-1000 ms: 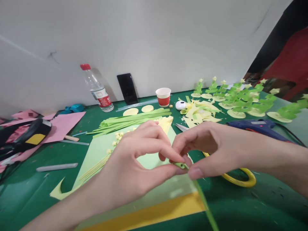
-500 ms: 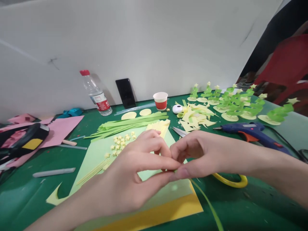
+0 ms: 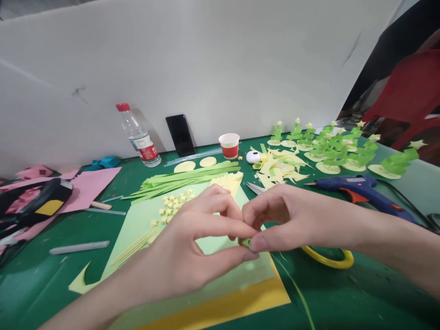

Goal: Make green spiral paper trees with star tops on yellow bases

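Observation:
A green paper strip (image 3: 246,242) is pinched between my two hands, its folded end mostly hidden by the fingertips. My left hand (image 3: 209,229) grips it from the left with thumb and fingers. From the right, my right hand (image 3: 280,220) closes thumb and fingertips on the same end. The strip's loose tail hangs down to the lower right. Under my hands lies a light green paper sheet (image 3: 134,224) over a yellow one (image 3: 250,305). Small pale paper stars (image 3: 170,206) cluster on it beside thin yellow strips (image 3: 135,247). Yellow-handled scissors (image 3: 332,261) lie partly behind my right hand.
Green strips (image 3: 185,176) lie behind the sheet. A bottle (image 3: 142,142), phone (image 3: 180,135) and paper cup (image 3: 229,145) stand along the white wall. At right are a blue glue gun (image 3: 357,188) and several green spiral models (image 3: 333,151). Paper scraps (image 3: 282,165) form a pile.
My left thumb has shifted slightly, and a bit of folded green strip now shows between the fingertips. The strip's tail has turned nearly edge-on. The view has shifted slightly.

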`<action>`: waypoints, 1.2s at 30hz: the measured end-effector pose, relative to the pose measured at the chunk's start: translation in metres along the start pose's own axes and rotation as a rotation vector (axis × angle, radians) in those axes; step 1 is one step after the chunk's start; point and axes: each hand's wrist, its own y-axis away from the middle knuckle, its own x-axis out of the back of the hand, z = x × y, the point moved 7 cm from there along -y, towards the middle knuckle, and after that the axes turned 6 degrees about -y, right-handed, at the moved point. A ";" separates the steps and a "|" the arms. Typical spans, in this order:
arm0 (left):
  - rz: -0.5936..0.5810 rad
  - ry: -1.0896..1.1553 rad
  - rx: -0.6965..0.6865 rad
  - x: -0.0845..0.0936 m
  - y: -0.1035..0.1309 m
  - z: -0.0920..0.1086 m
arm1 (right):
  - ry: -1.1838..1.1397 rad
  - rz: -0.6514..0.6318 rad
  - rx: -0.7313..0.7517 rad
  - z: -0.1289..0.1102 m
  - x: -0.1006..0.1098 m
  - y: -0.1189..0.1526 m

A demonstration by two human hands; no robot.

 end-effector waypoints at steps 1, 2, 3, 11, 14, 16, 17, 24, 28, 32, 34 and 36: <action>-0.026 0.014 -0.009 -0.001 0.000 0.001 | 0.011 -0.013 -0.005 0.001 0.000 0.000; -0.035 0.027 -0.016 -0.002 0.000 0.001 | 0.013 -0.024 -0.008 0.001 0.000 -0.001; -0.027 0.035 -0.017 -0.001 0.000 0.002 | 0.006 -0.035 -0.006 0.002 0.000 -0.001; 0.126 0.045 0.069 0.006 0.001 -0.003 | -0.051 -0.059 0.038 0.000 0.002 -0.001; 0.125 0.069 0.090 0.004 0.001 -0.005 | -0.040 -0.043 0.049 -0.001 -0.001 -0.002; 0.123 0.072 0.098 0.003 0.001 -0.006 | -0.022 0.000 0.041 -0.001 -0.002 -0.003; 0.113 0.068 0.099 0.003 0.001 -0.007 | -0.017 0.020 0.036 0.000 -0.001 -0.003; 0.007 -0.007 0.014 0.001 0.001 -0.003 | -0.064 0.036 -0.002 0.003 0.005 -0.003; 0.024 -0.023 -0.008 0.004 0.000 -0.003 | -0.047 0.037 -0.010 0.004 0.006 -0.003; 0.060 0.005 0.053 0.003 0.000 -0.006 | -0.032 0.064 -0.006 0.004 0.003 -0.004; 0.060 0.028 0.088 0.002 0.000 -0.008 | -0.033 0.090 -0.001 0.003 0.001 -0.005; 0.056 0.029 0.107 0.002 0.001 -0.009 | -0.032 0.101 0.007 0.002 0.000 -0.005</action>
